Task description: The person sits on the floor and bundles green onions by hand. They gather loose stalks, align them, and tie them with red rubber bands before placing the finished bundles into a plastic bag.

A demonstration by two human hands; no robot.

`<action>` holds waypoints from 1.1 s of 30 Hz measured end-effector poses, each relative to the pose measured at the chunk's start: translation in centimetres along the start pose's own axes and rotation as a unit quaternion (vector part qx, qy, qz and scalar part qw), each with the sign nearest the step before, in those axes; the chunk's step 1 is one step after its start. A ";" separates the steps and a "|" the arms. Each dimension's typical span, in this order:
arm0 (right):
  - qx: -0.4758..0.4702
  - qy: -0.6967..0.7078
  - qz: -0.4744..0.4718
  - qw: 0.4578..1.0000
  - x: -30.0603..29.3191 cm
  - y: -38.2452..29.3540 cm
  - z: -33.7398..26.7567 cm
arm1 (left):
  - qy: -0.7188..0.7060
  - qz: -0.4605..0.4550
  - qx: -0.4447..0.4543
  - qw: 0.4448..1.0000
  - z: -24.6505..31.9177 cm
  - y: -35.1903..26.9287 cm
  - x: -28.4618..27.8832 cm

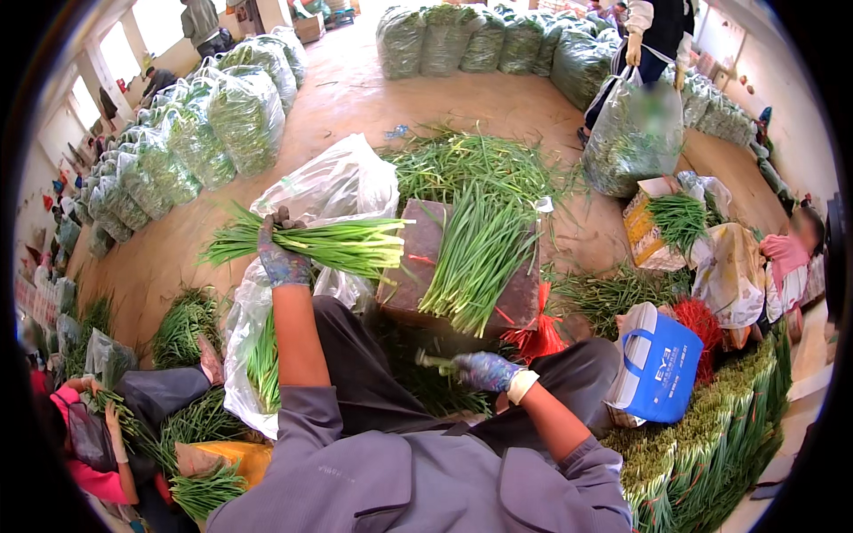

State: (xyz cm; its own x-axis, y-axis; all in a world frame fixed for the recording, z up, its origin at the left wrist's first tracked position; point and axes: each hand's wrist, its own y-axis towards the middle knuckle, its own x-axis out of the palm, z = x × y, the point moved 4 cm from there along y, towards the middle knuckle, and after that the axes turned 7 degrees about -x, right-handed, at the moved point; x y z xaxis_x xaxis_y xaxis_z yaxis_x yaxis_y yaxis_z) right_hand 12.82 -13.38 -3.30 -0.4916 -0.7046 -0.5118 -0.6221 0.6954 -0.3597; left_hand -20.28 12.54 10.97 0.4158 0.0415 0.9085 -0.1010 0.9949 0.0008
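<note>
My left hand (283, 250), in a patterned glove, grips a bunch of green garlic-chive-like stalks (340, 246), their pale cut ends pointing right over a brown block-like stand (416, 266). Another pile of stalks (476, 260) lies loose on that stand. Low between my knees, my right hand (486, 372), also gloved, is closed around some short stalk pieces (433, 360), which are blurred. Red ties (543, 330) hang at the stand's right corner. Below my left hand is a clear plastic bag (240, 333) with more stalks inside.
Loose greens (466, 160) heap beyond the stand. A blue bag (663, 366) stands by my right knee, near bundled stalks (720, 440). Filled plastic bags (246, 120) line the floor further off. One person holds a large bag (633, 133); another person (86, 433) sits at lower left.
</note>
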 end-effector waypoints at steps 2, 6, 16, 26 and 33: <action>-0.037 -0.109 0.084 0.990 1.0 0.0 0.3 | 0.024 0.013 0.029 0.999 0.4 0.0 -0.4; -0.056 0.061 0.346 0.934 -6.9 0.6 -5.9 | -0.069 -0.002 -0.037 0.997 -1.6 -1.4 -0.1; -0.257 -0.219 0.535 0.774 -12.3 4.4 -19.3 | 0.125 -0.040 -0.101 0.986 -10.9 -6.8 2.9; -0.144 -0.257 0.485 0.823 -11.8 3.0 -14.8 | 0.162 0.085 -0.075 0.980 -10.6 -6.6 0.7; -0.102 -0.236 0.442 0.859 -9.8 -0.4 -10.7 | 0.111 0.010 -0.055 0.992 -8.8 -5.5 1.5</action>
State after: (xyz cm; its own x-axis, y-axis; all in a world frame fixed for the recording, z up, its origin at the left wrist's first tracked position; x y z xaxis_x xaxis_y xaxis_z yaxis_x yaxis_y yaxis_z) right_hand 11.38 -8.27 10.19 -0.5558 0.2560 -0.7909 -0.2499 0.8559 0.4526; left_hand -11.15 7.92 8.61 0.6043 0.0677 0.7939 -0.0172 0.9973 -0.0720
